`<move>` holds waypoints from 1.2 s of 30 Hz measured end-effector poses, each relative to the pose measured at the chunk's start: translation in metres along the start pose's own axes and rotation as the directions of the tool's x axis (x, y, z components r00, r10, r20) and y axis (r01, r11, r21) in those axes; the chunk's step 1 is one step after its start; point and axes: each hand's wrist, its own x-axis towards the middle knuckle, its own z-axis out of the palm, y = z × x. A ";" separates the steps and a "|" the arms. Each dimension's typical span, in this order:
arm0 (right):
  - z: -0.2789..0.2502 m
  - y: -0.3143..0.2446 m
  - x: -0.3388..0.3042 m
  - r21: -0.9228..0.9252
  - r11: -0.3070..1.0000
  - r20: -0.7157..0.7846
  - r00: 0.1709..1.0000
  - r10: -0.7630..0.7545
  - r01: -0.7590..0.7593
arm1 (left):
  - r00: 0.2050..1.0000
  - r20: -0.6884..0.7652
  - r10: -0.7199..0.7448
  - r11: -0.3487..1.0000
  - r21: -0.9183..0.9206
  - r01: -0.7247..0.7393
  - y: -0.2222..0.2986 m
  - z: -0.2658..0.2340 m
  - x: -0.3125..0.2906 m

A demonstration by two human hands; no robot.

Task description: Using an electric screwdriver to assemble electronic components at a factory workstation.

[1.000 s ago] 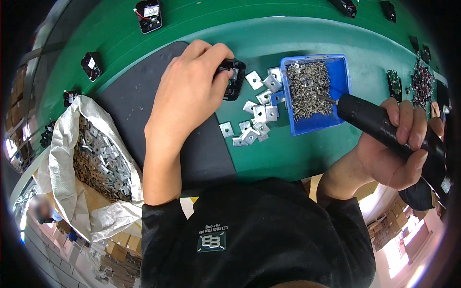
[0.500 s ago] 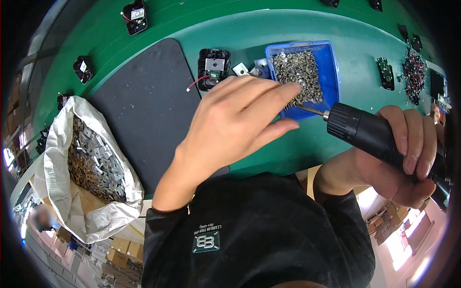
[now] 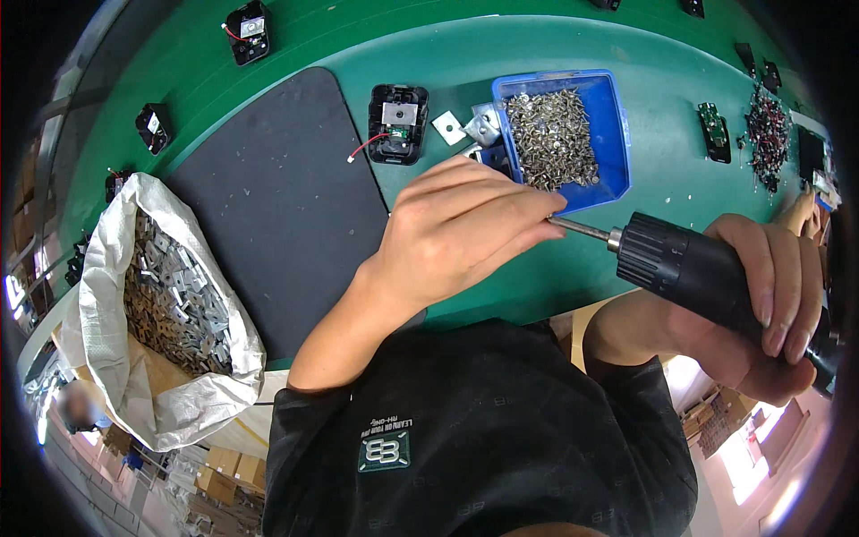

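Note:
My right hand [image 3: 769, 304] is wrapped around a black electric screwdriver [image 3: 689, 259], its bit pointing left. Thumb and index finger of my left hand [image 3: 465, 228] are pinched together at the tip of the screwdriver bit [image 3: 582, 230]; whatever small thing sits between them is hidden. Just beyond the fingertips stands a blue bin [image 3: 613, 134] with many loose metal screws [image 3: 550, 134]. Left of the bin lie a white square plate [image 3: 448, 128] and some bent metal brackets [image 3: 484, 123]. A black plastic housing [image 3: 383, 148] with a metal plate, a green board and a red wire rests beyond my left hand.
A dark mat [image 3: 277, 197] covers the table's left part. Beside it stands a white sack [image 3: 103, 304] of small metal pieces. More housings [image 3: 248, 34] lie along the far side. At right are a housing with a board [image 3: 713, 134], a wire pile [image 3: 768, 139] and another person's hand [image 3: 799, 213].
My left fingertips have come down from over the bin's near edge and closed around the bit's tip. The screwdriver has moved slightly down and right.

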 end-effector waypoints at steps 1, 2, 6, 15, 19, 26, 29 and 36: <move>0.000 0.000 -0.002 0.053 0.996 -0.032 0.997 -0.072 0.073 | 1.000 -0.013 0.010 1.000 -0.017 -0.011 0.001 -0.002 -0.002; 0.000 0.000 -0.004 0.104 0.984 -0.067 0.988 -0.140 0.147 | 0.999 -0.027 0.020 0.999 -0.033 -0.021 0.001 -0.003 -0.003; 0.000 0.004 -0.005 0.073 0.997 0.040 0.999 0.025 -0.028 | 0.998 -0.038 0.043 0.999 -0.031 -0.044 0.001 -0.007 -0.011; 0.000 0.016 -0.008 0.185 0.982 0.015 0.999 -0.035 0.031 | 0.998 -0.056 0.015 0.995 -0.099 -0.020 0.004 -0.013 -0.021; -0.005 0.016 -0.004 0.164 0.986 0.124 0.992 -0.009 -0.012 | 1.000 -0.029 -0.003 0.992 -0.122 -0.001 0.001 -0.014 -0.023; -0.004 0.026 -0.005 0.007 1.000 0.125 0.992 0.009 -0.010 | 1.000 0.030 -0.005 0.999 -0.053 0.006 -0.002 -0.018 -0.027; -0.008 0.029 -0.003 -0.140 0.990 0.135 0.990 0.046 -0.026 | 1.000 0.011 0.019 0.989 0.146 -0.020 -0.008 -0.038 -0.017; -0.010 0.046 0.002 -0.243 0.968 0.110 0.989 0.095 -0.066 | 0.942 0.108 -0.319 0.832 0.508 0.223 -0.042 -0.085 -0.014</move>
